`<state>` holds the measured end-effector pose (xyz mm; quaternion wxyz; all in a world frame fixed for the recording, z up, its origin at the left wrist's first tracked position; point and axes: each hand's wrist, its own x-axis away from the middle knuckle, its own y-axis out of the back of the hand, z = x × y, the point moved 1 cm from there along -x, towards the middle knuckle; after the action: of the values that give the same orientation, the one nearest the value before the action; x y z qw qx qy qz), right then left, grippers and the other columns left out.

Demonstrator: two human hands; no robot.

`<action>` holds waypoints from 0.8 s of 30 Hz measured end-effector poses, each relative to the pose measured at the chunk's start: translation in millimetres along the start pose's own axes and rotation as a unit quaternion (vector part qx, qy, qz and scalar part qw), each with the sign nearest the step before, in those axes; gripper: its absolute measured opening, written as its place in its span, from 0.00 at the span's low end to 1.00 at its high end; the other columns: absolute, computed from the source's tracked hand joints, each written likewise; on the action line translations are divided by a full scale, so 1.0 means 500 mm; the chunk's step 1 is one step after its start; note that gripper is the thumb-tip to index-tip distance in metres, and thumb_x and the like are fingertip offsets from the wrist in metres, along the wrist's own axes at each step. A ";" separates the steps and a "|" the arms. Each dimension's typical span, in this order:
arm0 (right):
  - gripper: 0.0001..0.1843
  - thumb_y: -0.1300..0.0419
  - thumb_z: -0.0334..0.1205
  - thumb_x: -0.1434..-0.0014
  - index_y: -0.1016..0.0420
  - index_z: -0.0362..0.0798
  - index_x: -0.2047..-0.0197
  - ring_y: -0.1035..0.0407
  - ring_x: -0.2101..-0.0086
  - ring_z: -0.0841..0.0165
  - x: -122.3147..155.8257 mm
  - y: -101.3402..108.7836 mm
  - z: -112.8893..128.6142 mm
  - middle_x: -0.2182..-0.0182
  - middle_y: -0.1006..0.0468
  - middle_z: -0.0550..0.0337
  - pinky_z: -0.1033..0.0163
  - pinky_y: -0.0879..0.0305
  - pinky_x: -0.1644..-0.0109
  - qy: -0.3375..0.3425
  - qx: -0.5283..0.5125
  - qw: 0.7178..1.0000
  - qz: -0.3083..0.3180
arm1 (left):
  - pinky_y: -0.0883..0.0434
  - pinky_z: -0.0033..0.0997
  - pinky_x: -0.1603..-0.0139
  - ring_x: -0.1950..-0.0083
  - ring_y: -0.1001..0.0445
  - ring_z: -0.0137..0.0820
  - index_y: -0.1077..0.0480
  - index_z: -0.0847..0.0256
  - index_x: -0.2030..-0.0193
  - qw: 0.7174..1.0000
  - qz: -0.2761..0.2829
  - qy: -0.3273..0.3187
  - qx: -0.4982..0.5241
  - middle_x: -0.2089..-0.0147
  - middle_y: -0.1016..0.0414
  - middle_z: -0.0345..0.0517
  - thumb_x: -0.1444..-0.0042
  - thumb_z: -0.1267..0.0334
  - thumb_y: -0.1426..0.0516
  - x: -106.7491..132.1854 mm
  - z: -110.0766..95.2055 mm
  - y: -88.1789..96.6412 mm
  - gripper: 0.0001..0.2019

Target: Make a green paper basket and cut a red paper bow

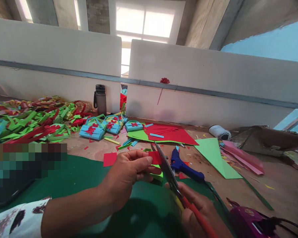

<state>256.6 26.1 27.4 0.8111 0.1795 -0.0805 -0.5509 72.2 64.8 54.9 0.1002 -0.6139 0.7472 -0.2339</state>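
At far left I'm seeing a tangle of paper pieces (37,115) sprawling across the brown tabletop (283,185), with a dark bottle (100,102) standing upright before a white panel (52,49). Small blue bags (95,133) with red bows are sitting just beside it. Nearer me a smooth green mat (81,175) is covering the front of the tabletop.

Over the mat, the left hand (131,168) is pinching red paper (155,158), thumb on top and fingers beneath, its end lying at the blades of the scissors (168,170). More red is showing behind that hand; I can't tell whether it's the same strip. I'm judging the paper to be light, fairly stiff, hardly slippery and easily creased, so I'm favouring a flat pinch near an edge, fingertips clear of the steel. The right hand (205,201) is curling closed around the scissors' handles; the blade tips are standing slightly apart.

Behind, a red sheet (171,132) is lying flat below a bright window (144,21). Further right, a blue glue gun (186,168), a pale green sheet (218,158) and a brown bag (260,138) are resting among scraps, with a blue wall (275,43) rising beyond.
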 end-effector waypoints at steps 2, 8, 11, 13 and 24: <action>0.39 0.54 0.72 0.50 0.31 0.46 0.52 0.54 0.84 0.76 0.000 -0.002 0.008 0.84 0.47 0.68 0.71 0.55 0.85 0.003 0.002 1.000 -0.009 | 0.30 0.28 0.67 0.64 0.21 0.37 0.31 0.63 0.69 1.000 0.002 0.000 0.008 0.70 0.23 0.44 0.53 0.63 0.36 0.000 -0.001 -0.002 0.09; 0.39 0.54 0.72 0.51 0.29 0.48 0.53 0.50 0.81 0.73 -0.004 -0.002 0.001 0.81 0.46 0.66 0.68 0.48 0.79 0.033 0.005 0.999 -0.011 | 0.31 0.28 0.68 0.66 0.21 0.36 0.32 0.62 0.73 1.000 -0.003 -0.006 0.013 0.74 0.25 0.39 0.54 0.63 0.36 0.001 -0.001 -0.001 0.09; 0.37 0.54 0.71 0.49 0.30 0.49 0.52 0.49 0.80 0.72 -0.003 0.004 -0.015 0.81 0.45 0.65 0.67 0.46 0.78 0.033 0.004 0.999 0.003 | 0.31 0.29 0.68 0.66 0.21 0.36 0.32 0.63 0.72 1.000 -0.005 -0.004 0.005 0.73 0.25 0.41 0.54 0.63 0.36 0.001 0.000 0.000 0.10; 0.36 0.53 0.70 0.48 0.31 0.49 0.51 0.48 0.80 0.71 -0.001 0.006 -0.021 0.80 0.44 0.65 0.67 0.46 0.77 0.027 0.000 1.000 0.015 | 0.31 0.29 0.68 0.67 0.21 0.35 0.33 0.63 0.72 1.000 -0.006 -0.006 0.005 0.74 0.25 0.40 0.54 0.63 0.36 0.001 -0.001 0.000 0.10; 0.33 0.52 0.67 0.47 0.32 0.50 0.51 0.45 0.76 0.70 0.004 0.013 -0.028 0.78 0.43 0.65 0.67 0.42 0.72 -0.004 0.012 0.999 0.037 | 0.31 0.30 0.67 0.67 0.21 0.37 0.32 0.63 0.72 1.000 -0.015 -0.003 -0.021 0.74 0.24 0.42 0.54 0.63 0.36 0.000 -0.006 -0.002 0.09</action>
<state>267.7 29.2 16.9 0.8285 0.1841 -0.0969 -0.5200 72.0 65.4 58.0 0.0861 -0.6281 0.7421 -0.2176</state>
